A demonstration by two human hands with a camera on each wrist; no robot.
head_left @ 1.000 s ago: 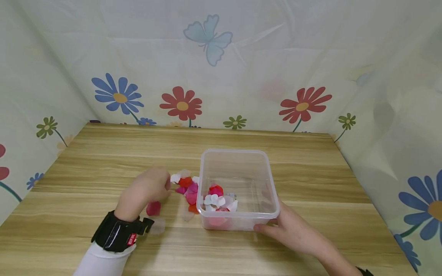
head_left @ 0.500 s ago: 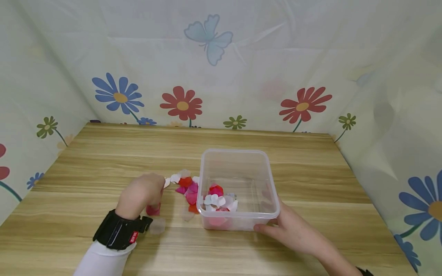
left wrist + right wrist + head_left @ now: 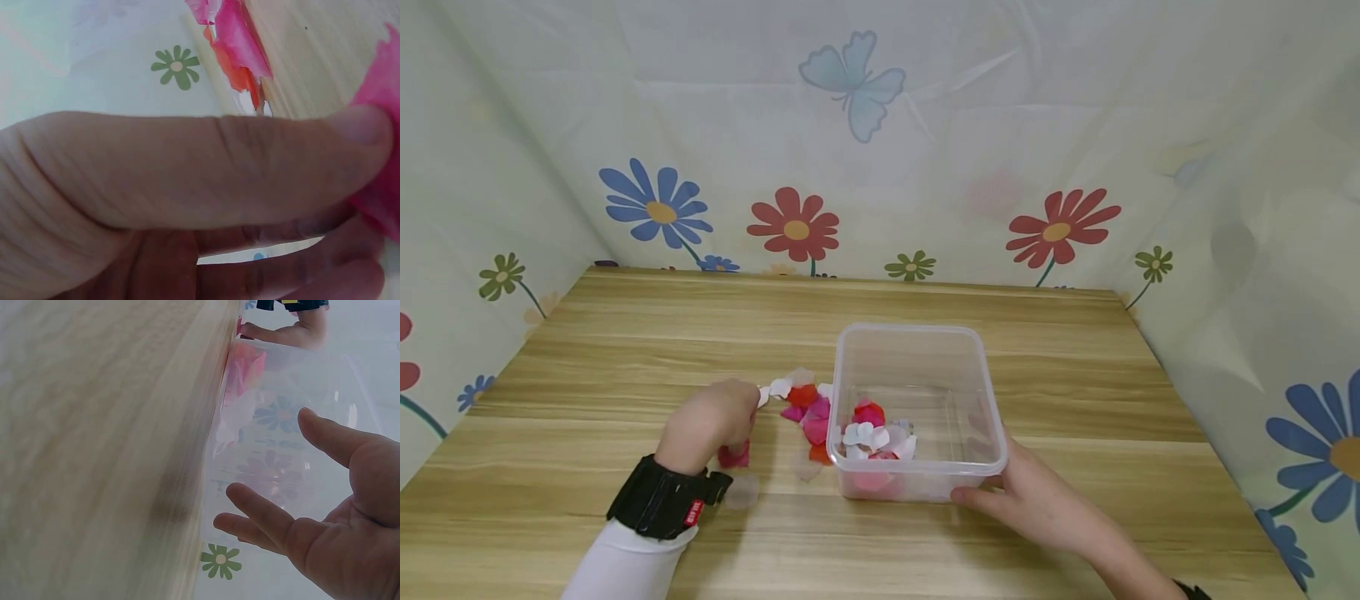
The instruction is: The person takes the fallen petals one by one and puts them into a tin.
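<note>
Artificial flower petals lie scattered left of a clear plastic box (image 3: 932,482). My left hand (image 3: 707,421) is low over the table; in the left wrist view its thumb and fingers pinch a pink petal (image 3: 380,181). Just below that hand is a crimson petal (image 3: 733,455), partly covered, and a white petal (image 3: 763,397) lies by its fingers. My right hand (image 3: 1026,492) rests at the box's near right corner. In the right wrist view its fingers (image 3: 262,512) are spread and fairly straight along the box wall. Inside the box sit white petals (image 3: 867,435) and a red petal (image 3: 869,413).
Magenta petals (image 3: 817,408), an orange-red petal (image 3: 802,395) and pale ones lie against the box's left side. A translucent petal (image 3: 742,492) lies near the left wrist strap (image 3: 658,498). Flower-printed curtains (image 3: 917,167) enclose the wooden table (image 3: 700,333) at back and sides.
My left hand has drawn slightly left and down from the petal pile, uncovering a white petal, and now partly covers the crimson petal. My right hand and the box have stayed put.
</note>
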